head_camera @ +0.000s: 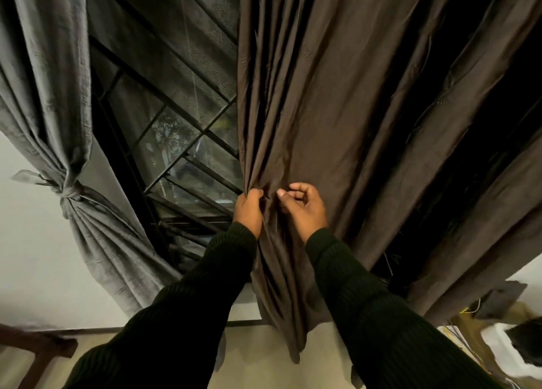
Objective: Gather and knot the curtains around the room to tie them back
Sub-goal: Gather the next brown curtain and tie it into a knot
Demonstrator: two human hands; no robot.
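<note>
A dark brown curtain (337, 101) hangs loose over the right half of the window. My left hand (248, 210) grips a bunch of folds at the curtain's left edge, at about sill height. Just to its right, my right hand (303, 207) is against the cloth with fingers curled, thumb and fingertips close to the same bunch; whether it pinches cloth is unclear. On the left, a grey curtain (50, 101) is gathered and tied back with a knot (69, 193).
Between the curtains is a window (176, 119) with dark diagonal bars and mesh. A wooden chair corner (38, 350) stands at the lower left. At the lower right lie a white object (498, 350) and loose wires.
</note>
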